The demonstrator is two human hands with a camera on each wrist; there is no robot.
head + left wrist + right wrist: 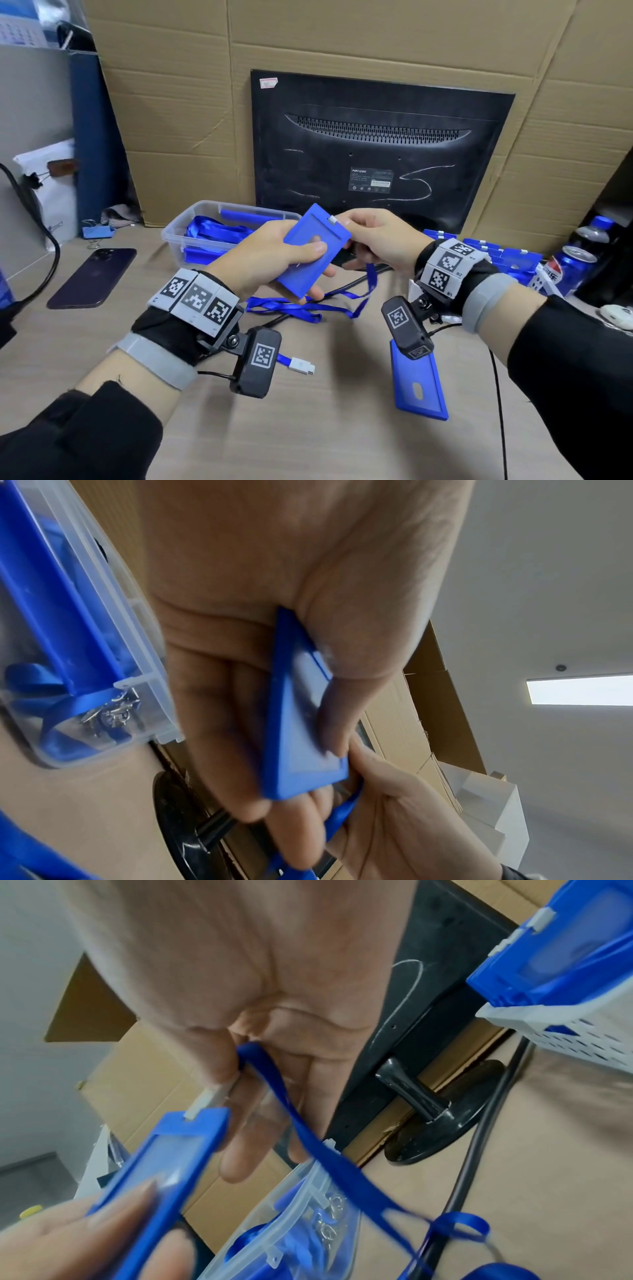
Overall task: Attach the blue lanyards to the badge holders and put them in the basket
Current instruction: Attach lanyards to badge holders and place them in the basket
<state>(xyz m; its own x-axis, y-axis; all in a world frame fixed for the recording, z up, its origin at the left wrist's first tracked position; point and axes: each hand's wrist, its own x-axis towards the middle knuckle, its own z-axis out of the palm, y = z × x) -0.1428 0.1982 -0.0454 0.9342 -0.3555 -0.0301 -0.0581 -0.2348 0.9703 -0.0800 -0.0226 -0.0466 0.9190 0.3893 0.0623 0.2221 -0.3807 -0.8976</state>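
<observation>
My left hand (pixel 318 270) grips a blue badge holder (pixel 308 253) above the table, thumb on its face and fingers underneath. In the left wrist view the holder (pixel 301 723) sits edge-on in that grip. My right hand (pixel 344 224) pinches the white clip (pixel 332 219) at the holder's top slot. A blue lanyard (pixel 371 277) runs from that hand down to loops on the table. The right wrist view shows the clip (pixel 209 1099) touching the slot and the lanyard (pixel 308 1137) crossing the palm. A white perforated basket (pixel 565 1031) holding blue holders stands at the right.
A clear plastic box (pixel 178 229) of lanyards stands behind my left hand. A second holder (pixel 418 383) and a loose lanyard clip (pixel 298 365) lie on the near table. A phone (pixel 92 277) lies left; a monitor (pixel 376 150) leans behind; a can (pixel 568 270) stands right.
</observation>
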